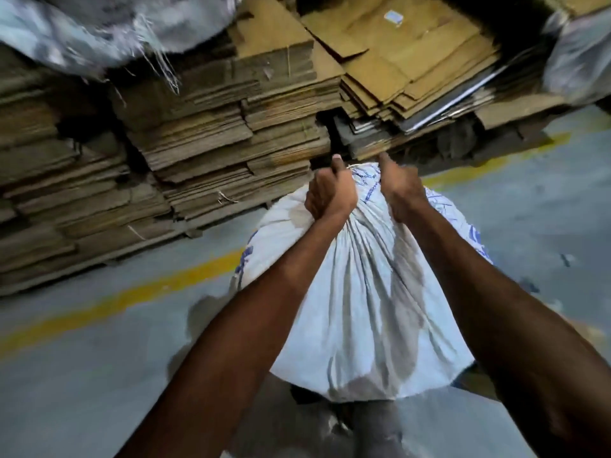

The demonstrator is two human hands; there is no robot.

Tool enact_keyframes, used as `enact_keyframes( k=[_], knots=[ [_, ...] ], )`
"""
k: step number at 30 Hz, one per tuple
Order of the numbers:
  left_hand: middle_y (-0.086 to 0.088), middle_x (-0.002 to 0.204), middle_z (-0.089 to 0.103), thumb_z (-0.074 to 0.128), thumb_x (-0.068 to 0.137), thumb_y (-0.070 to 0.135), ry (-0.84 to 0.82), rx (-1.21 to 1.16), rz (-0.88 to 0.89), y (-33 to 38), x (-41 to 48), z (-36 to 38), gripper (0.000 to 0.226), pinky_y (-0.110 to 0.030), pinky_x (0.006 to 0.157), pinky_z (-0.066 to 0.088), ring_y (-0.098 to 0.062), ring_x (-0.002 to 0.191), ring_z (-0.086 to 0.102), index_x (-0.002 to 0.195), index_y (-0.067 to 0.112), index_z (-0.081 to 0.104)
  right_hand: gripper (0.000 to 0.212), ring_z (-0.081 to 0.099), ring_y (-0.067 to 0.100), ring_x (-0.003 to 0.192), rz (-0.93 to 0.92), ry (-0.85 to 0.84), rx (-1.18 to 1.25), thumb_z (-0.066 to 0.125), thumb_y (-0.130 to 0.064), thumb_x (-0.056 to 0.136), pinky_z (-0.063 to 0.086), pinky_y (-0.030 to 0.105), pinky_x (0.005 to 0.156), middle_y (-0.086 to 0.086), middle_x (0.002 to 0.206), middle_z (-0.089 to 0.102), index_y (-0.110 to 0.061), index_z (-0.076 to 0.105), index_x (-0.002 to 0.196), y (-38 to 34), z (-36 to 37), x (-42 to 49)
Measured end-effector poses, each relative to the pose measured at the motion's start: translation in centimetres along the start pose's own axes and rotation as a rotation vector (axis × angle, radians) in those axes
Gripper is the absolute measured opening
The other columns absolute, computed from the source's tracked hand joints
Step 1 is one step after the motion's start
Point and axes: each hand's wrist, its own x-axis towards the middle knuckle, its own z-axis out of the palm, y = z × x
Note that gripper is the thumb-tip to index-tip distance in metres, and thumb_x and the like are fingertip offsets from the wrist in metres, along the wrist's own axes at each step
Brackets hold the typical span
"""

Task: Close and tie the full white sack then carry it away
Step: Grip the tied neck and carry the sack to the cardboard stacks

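Sack: white sack (363, 292) stands full on the grey floor (82, 375), just before the cardboard stacks (198, 143).
Hands: left hand (330, 196) and right hand (401, 190) both clenched on its gathered neck.
Risk: I reckon bunched fabric slips out if either grip eases.

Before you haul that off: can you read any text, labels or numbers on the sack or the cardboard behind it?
None can be read.
White sack: blue print near its gathered neck and along both edges, too creased and blurred to read.
Flattened cardboard stack: a small pale label on the top sheet, too small to read.
Yellow floor line: plain stripe, no words.
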Motion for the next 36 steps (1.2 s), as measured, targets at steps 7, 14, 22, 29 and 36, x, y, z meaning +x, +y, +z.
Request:
enact_keyframes(
  k=[7,14,22,29,36],
  knots=[
    [-0.017,0.125,0.066,0.032,0.099,0.054,0.103,-0.041,0.007,2.2,-0.1,-7.9,0.059,-0.046,0.105,0.041,-0.037,0.120,0.057,0.112,0.010,0.070,0.055,0.064,0.034,0.098,-0.215,-0.097,-0.009,0.040,-0.066,0.090,0.049,0.041,0.087,0.017,0.115,0.072,-0.021,0.070,0.101,-6.0,0.9,-5.3],
    [-0.017,0.128,0.064,0.035,0.101,0.052,0.201,-0.082,0.031,4.2,0.4,-15.4,0.056,-0.042,0.103,0.036,-0.036,0.124,0.054,0.115,0.009,0.067,0.080,0.069,0.031,0.097,-0.211,-0.152,0.095,0.048,-0.078,0.067,0.055,0.045,0.093,0.010,0.107,0.075,-0.011,0.074,0.104,-11.3,3.0,-8.7],
    [-0.016,0.120,0.069,0.035,0.101,0.053,0.348,-0.095,0.015,3.4,2.3,-22.4,0.060,-0.039,0.092,0.041,-0.035,0.115,0.061,0.106,0.006,0.071,0.074,0.069,0.031,0.094,-0.281,-0.259,0.142,0.052,-0.076,0.075,0.054,0.039,0.085,0.010,0.108,0.075,-0.011,0.076,0.101,-16.1,7.3,-13.1],
    [-0.014,0.125,0.065,0.033,0.100,0.056,0.430,-0.134,-0.027,-0.7,4.6,-29.4,0.059,-0.045,0.105,0.037,-0.034,0.121,0.055,0.113,0.010,0.068,0.062,0.060,0.024,0.065,-0.345,-0.381,0.164,0.054,-0.076,0.079,0.041,0.032,0.058,0.005,0.070,0.064,-0.015,0.064,0.071,-18.5,14.1,-17.7],
    [-0.013,0.117,0.068,0.034,0.097,0.058,0.491,-0.179,-0.064,-6.4,8.0,-39.2,0.058,-0.055,0.106,0.037,-0.035,0.114,0.059,0.102,0.012,0.070,0.055,0.051,0.022,0.057,-0.377,-0.454,0.198,0.061,-0.063,0.083,0.039,0.036,0.061,0.003,0.059,0.061,-0.013,0.061,0.059,-21.6,23.0,-24.5]
  ],
)
